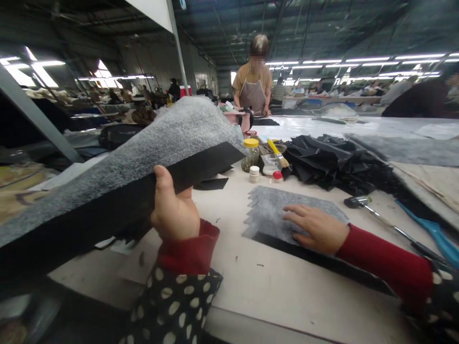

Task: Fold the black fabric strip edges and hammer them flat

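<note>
Under R hand (317, 230), felt piece (267, 210) lying flat, L hand (174, 212) gripping raised sheet (143, 157)

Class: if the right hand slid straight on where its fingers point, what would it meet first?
The right hand lies flat on grey felt; beyond its jagged edge comes bare table, then perhaps the left hand holding a raised sheet; depth unclear.

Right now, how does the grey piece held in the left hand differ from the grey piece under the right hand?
The held piece is lifted and tilted, gripped by the left hand; the flat piece lies on the table under the open right hand. The held piece fills more of the view; the flat piece looks smaller. Both are grey fuzzy sheets with a black band along one edge.
</note>
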Motion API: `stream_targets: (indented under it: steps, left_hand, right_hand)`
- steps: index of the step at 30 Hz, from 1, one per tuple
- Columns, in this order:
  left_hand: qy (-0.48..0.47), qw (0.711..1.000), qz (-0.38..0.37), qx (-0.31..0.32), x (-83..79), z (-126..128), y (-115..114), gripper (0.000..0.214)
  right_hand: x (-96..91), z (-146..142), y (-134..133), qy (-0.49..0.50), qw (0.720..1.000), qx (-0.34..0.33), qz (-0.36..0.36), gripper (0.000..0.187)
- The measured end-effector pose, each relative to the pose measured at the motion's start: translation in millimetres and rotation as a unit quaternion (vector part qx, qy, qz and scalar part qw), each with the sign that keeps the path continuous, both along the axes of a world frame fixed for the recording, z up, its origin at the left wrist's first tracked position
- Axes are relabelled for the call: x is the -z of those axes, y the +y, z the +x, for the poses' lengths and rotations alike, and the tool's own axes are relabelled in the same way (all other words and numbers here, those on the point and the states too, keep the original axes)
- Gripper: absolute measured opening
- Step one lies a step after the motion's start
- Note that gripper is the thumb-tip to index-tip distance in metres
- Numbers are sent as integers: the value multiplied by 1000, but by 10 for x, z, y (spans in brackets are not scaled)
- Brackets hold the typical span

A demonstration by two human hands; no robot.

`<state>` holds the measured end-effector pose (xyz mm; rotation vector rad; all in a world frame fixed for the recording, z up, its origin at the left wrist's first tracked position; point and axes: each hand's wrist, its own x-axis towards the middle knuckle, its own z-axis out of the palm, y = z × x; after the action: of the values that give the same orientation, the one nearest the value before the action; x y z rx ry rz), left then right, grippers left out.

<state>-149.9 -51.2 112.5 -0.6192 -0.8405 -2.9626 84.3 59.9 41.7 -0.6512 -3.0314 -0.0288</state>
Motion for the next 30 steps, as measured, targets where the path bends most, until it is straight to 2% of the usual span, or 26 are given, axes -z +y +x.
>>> stream_targets:
  steps: [2, 4, 6, 9, 10, 11, 12, 13, 14, 15, 16, 17, 20, 23, 24, 26, 28, 30]
  left_hand:
    - [-22, 999, -23, 2, 8, 8, 14, 33]
    - [-32, 998, -57, 10, 29, -12, 27, 32]
    - [-24, 995, -90, 20, 79, -94, 24, 31]
    - [-6, 988, -150, 30, 250, -367, -64, 34]
    - [-8, 981, -188, 54, 335, -485, -125, 35]
    - [-13, 966, -236, 109, 430, -603, -201, 36]
    - [-22, 931, -300, 205, 530, -712, -290, 38]
    - [-40, 874, -369, 314, 628, -801, -386, 44]
    - [-54, 802, -431, 409, 717, -863, -484, 52]
    - [-49, 738, -478, 474, 786, -892, -577, 56]
    - [-26, 693, -511, 508, 831, -886, -657, 56]
    - [15, 664, -531, 526, 844, -847, -720, 54]
    - [187, 626, -552, 518, 701, -585, -760, 48]
    - [356, 579, -548, 487, 422, -243, -592, 37]
    - [412, 555, -537, 484, 342, -136, -511, 33]
    - [529, 486, -504, 479, 244, 53, -356, 28]
    - [625, 414, -483, 453, 229, 208, -260, 26]
    - [684, 350, -485, 418, 256, 333, -273, 27]
  right_hand:
    - [-1, 30, -23, 32, 999, -11, 18, 29]
    - [-45, 2, -89, 58, 998, -39, 1, 22]
    - [-124, -40, -181, 94, 994, -51, -18, 25]
    - [-226, -63, -336, 143, 989, -35, -18, 26]
    - [-238, -60, -386, 139, 990, -28, -16, 25]
    - [-236, -57, -434, 121, 992, -21, -15, 25]
    - [-221, -58, -481, 93, 996, -14, -13, 24]
    - [-196, -66, -525, 59, 998, -8, -10, 24]
    - [-164, -85, -566, 25, 1000, 0, -5, 24]
    - [-128, -117, -604, -5, 1000, 7, 1, 24]
    - [-91, -161, -639, -28, 999, 16, 8, 24]
    - [-55, -217, -670, -44, 999, 23, 18, 24]
    - [39, -423, -750, -66, 996, 38, 41, 20]
    - [106, -591, -814, -77, 993, 82, 40, 26]
    - [121, -619, -828, -75, 991, 103, 37, 27]
    - [138, -626, -840, -62, 990, 124, 34, 27]
    - [145, -583, -834, -50, 991, 121, 32, 25]
    - [145, -529, -818, -52, 991, 118, 30, 24]
